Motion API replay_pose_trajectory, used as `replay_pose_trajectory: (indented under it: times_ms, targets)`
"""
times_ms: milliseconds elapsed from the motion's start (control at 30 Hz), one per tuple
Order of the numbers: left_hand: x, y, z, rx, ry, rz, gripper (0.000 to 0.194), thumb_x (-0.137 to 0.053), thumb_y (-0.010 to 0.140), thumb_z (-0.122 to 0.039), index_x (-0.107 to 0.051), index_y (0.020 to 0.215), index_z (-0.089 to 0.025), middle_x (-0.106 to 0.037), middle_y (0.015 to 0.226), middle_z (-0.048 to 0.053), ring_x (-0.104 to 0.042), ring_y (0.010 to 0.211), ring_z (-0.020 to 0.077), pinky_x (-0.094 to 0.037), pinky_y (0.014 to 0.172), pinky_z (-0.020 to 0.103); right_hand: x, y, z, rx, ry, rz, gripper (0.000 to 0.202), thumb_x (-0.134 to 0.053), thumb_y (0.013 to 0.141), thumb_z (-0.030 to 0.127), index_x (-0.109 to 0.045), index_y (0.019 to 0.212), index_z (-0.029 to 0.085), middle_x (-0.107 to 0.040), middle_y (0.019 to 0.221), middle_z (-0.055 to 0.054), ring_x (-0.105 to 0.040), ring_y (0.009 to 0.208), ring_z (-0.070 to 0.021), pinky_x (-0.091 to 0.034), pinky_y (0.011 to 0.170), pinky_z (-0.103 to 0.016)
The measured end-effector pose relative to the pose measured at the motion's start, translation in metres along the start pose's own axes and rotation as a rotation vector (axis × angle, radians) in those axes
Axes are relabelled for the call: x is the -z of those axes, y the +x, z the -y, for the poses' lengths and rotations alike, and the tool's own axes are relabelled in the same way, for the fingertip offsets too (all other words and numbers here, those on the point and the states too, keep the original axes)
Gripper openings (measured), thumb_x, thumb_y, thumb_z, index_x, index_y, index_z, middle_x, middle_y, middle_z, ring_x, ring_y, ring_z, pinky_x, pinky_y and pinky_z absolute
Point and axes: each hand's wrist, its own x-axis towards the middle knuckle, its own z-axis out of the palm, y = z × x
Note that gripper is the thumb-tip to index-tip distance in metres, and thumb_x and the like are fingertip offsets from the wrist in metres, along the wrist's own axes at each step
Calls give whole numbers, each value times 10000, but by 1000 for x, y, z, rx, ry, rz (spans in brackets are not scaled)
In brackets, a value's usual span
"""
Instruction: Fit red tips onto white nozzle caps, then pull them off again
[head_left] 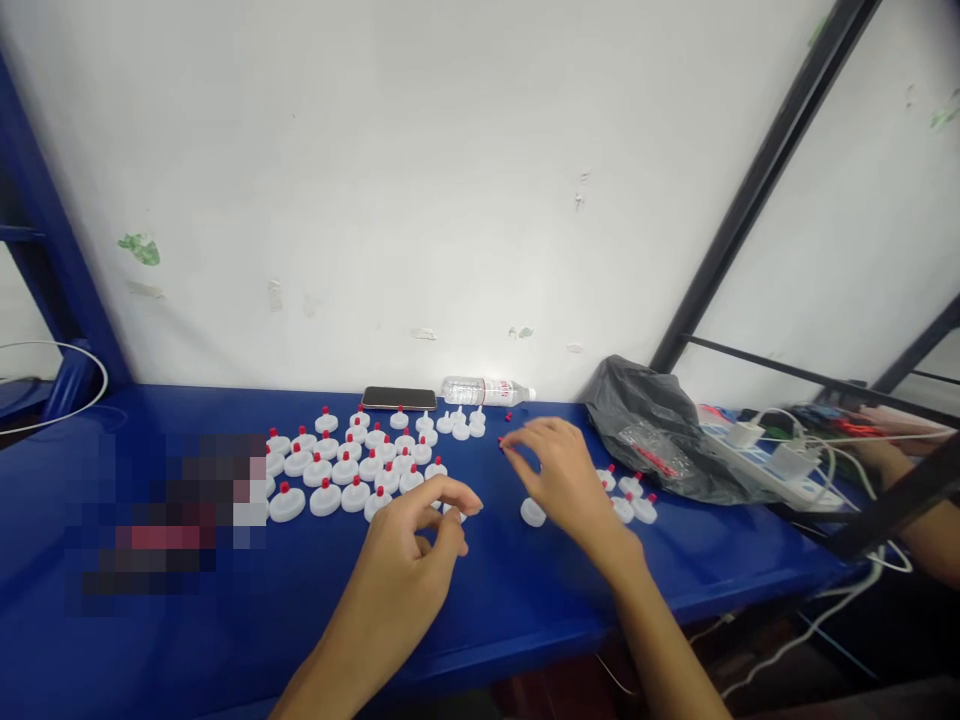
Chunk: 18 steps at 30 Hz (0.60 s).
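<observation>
My left hand (412, 545) is curled, thumb and forefinger bent around a round white nozzle lid (452, 512), most of which the fingers hide. My right hand (559, 475) reaches over the table to the right, its thumb and forefinger pinched at a tiny red cap (501, 443). Two more loose red caps (508, 417) lie just beyond it. Left of my hands stand several white lids with red-capped nozzles (325, 498). Behind them, a few white lids have bare nozzles (460, 428). Another white lid (533, 513) sits beneath my right hand, and several red-tipped lids (643, 509) are beside my right wrist.
A phone (399, 398) and a clear bottle (487, 391) lie along the wall. On the right are a black plastic bag (637, 420), a clear packet of red caps (654, 452) and a power strip (780, 470) with cables. Another person's arm (919, 510) shows at the far right.
</observation>
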Motion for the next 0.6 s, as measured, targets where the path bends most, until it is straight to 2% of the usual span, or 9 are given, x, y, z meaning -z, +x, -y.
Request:
replay_pose_trajectory:
  times_ms: [67, 167, 267, 367, 433, 500, 533, 600]
  targets:
    - [1, 1, 0, -8, 1, 4, 233, -495, 907, -328, -669, 1025, -226, -656, 810, 22, -635, 680, 172, -459, 502, 237, -6, 37, -6, 22, -89, 163, 203, -561, 996, 226, -733, 1102, 226, -759, 1094, -91, -613, 1138, -277, -373, 1039, -434]
    - [1, 2, -1, -17, 9, -1, 234, -499, 901, -323, -673, 1017, -217, -672, 844, 31, -634, 688, 170, -457, 502, 238, -24, 80, -16, 31, -109, 251, 215, -584, 958, 166, -761, 1079, 188, -770, 1085, -135, -619, 1161, -299, -329, 1071, -457]
    - [2, 3, -4, -21, 16, 6, 234, -497, 897, -318, -682, 993, -211, -683, 859, 34, -628, 669, 163, -455, 490, 235, -45, 98, -24, 19, -87, 312, 171, -615, 960, 212, -779, 993, 177, -788, 1035, -135, -661, 1117, -285, -347, 1056, -431]
    - [3, 3, -6, -50, 21, -1, 243, -488, 911, -318, -695, 972, -206, -683, 825, 30, -625, 650, 155, -462, 495, 230, -51, 95, -30, -3, -28, 340, 132, -662, 939, 224, -783, 957, 175, -803, 974, -112, -711, 1021, -256, -410, 986, -367]
    - [3, 4, -5, -42, 19, -33, 250, -501, 915, -325, -697, 1021, -210, -689, 832, 32, -633, 642, 154, -459, 483, 224, -42, 90, -32, -15, 27, 328, 130, -665, 932, 214, -785, 950, 170, -805, 963, -103, -727, 970, -247, -448, 925, -337]
    - [3, 5, -2, -32, 1, -97, 302, -536, 915, -344, -669, 1162, -234, -719, 999, 55, -671, 693, 167, -469, 469, 222, -24, 82, -27, -7, 90, 311, 145, -654, 945, 240, -785, 951, 177, -806, 965, -78, -735, 932, -224, -480, 866, -303]
    - [3, 5, -1, -36, -14, -139, 367, -564, 912, -361, -632, 1257, -254, -712, 1132, 70, -702, 774, 182, -504, 496, 226, -13, 77, -22, 13, 143, 310, 152, -654, 951, 267, -783, 955, 187, -805, 966, -56, -736, 916, -203, -492, 841, -280]
    - [3, 7, 1, -53, -62, -208, 546, -638, 892, -406, -534, 1413, -283, -648, 1348, 89, -719, 1006, 224, -593, 651, 255, 10, 66, -6, 96, 288, 328, 164, -666, 955, 356, -777, 966, 236, -800, 967, 11, -730, 906, -149, -503, 836, -227]
